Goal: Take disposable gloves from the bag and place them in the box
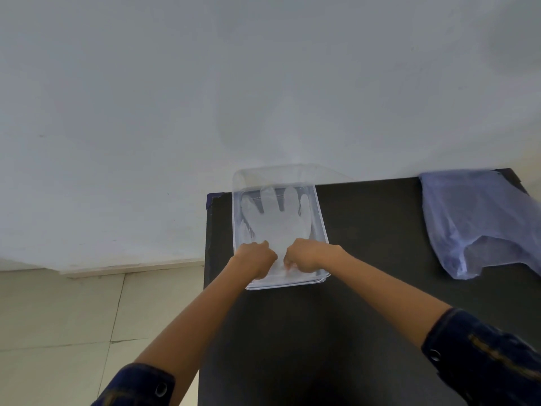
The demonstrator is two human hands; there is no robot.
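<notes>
Dark blue snap-buttoned sleeves [480, 356]

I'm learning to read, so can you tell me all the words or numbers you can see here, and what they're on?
There are none to read.
The clear box: no label or print.
The glove in it: plain.
The bag: plain, thin and bluish, with no print that shows.
The table: bare and dark.
The sleeves: only round snaps, no writing.
</notes>
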